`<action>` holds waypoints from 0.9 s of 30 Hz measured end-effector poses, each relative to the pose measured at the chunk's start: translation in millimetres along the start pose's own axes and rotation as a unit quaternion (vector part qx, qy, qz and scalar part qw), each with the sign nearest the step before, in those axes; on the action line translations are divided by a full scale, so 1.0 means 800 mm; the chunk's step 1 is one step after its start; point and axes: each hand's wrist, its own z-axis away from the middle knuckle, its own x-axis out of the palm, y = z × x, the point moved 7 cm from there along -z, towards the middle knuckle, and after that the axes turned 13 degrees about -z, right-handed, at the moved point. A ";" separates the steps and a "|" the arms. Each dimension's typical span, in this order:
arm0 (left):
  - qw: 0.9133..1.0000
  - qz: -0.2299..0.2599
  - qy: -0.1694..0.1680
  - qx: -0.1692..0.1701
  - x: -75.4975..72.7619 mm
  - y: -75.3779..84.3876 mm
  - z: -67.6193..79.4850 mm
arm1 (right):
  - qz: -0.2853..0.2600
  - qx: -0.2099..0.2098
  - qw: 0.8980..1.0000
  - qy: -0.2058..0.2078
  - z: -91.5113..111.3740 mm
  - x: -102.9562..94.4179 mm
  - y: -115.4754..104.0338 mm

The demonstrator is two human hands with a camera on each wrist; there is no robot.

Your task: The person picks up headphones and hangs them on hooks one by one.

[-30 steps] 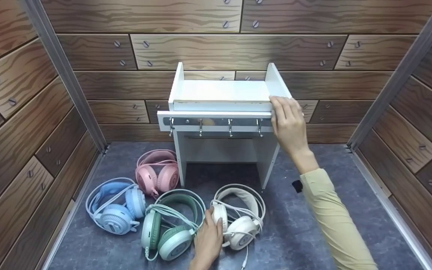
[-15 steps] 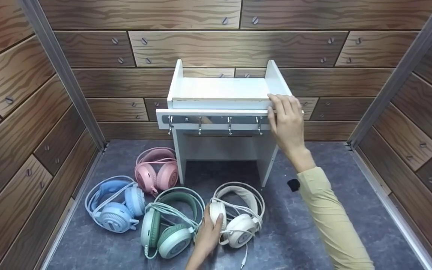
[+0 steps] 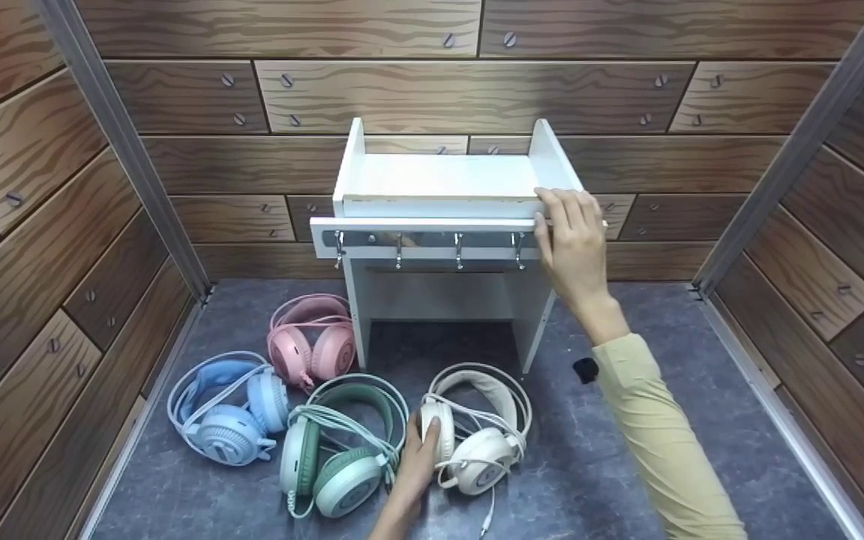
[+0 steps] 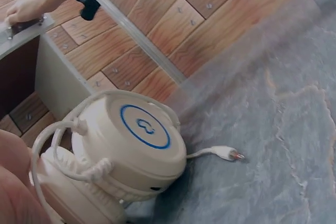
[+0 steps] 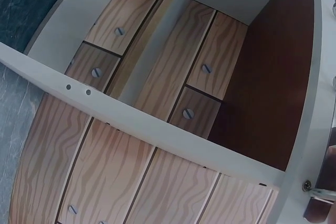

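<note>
On the floor, my left hand (image 3: pixel 417 459) grips the left ear cup of the white headphones (image 3: pixel 483 459), thumb on the outer side. Some of its fingers are hidden behind the cup. The left wrist view shows the headphones (image 4: pixel 131 140) close up, with a cable and a bare plug. My right hand (image 3: pixel 576 244) holds the upper right front edge of a white shelf unit (image 3: pixel 439 176), fingers over the top. Below that edge runs a hook rail (image 3: pixel 428 240) with several metal hooks. The right wrist view shows the unit's side panel (image 5: pixel 142 129).
Green headphones (image 3: pixel 349 484) lie just left of the left hand. Blue headphones (image 3: pixel 229 435) and pink headphones (image 3: pixel 333 352) are further left, the pink pair by the unit's left leg. Wood-patterned walls (image 3: pixel 477 94) enclose the grey floor (image 3: pixel 612 465).
The left hand's thumb has shifted on the white ear cup, and its fingers have slid further behind it. The right hand stays on the shelf unit. The head view has tilted slightly.
</note>
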 end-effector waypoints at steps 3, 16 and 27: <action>1.000 -0.012 0.009 0.002 0.001 0.002 0.002 | 0.003 0.001 1.000 -0.001 0.000 0.000 0.000; 0.992 -0.087 0.039 -0.081 0.012 -0.014 0.010 | -0.003 0.001 1.000 0.010 0.001 0.003 0.000; 0.998 -0.041 0.017 -0.052 0.016 -0.017 0.010 | -0.008 -0.004 1.000 0.017 0.002 0.000 0.001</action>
